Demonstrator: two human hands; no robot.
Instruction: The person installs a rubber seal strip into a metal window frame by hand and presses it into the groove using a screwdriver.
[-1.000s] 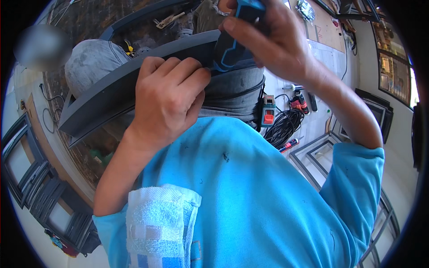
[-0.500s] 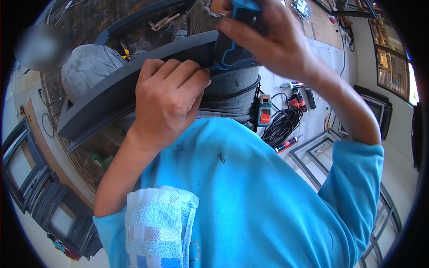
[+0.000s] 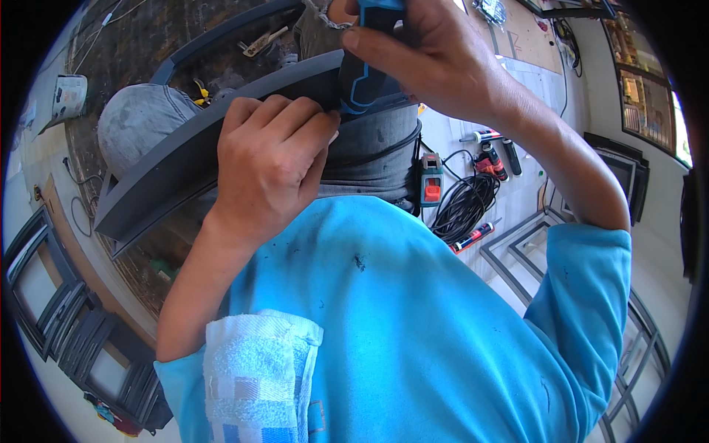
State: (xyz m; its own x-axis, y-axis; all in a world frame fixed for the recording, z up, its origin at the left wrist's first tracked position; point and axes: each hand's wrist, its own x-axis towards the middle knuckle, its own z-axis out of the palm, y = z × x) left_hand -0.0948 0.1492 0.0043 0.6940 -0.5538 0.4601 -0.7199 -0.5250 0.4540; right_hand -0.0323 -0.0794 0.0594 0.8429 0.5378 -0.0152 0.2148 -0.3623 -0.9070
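Note:
A dark grey frame [image 3: 159, 184] lies across my knees, running from the lower left up towards the top middle. My left hand [image 3: 277, 151] is closed over its near edge, fingers curled down into the profile and the fingertips hidden. In my right hand [image 3: 436, 66] is a blue-and-black power tool [image 3: 365, 81], gripped at the top of the view. The tool's lower end sits right beside my left fingers, against the frame. Its working tip is out of sight.
Right of my leg are a tape measure [image 3: 430, 184], a coiled black cable [image 3: 467, 203] and several sealant tubes [image 3: 476, 236]. Grey frames stack at left [image 3: 74, 321] and lie at right [image 3: 517, 251]. Yellow-handled pliers [image 3: 200, 92] and a clamp-like tool [image 3: 264, 43] lie beyond the frame.
The power tool and my right hand have shifted slightly left in the view, along with most of the scene. Both hands keep their grip.

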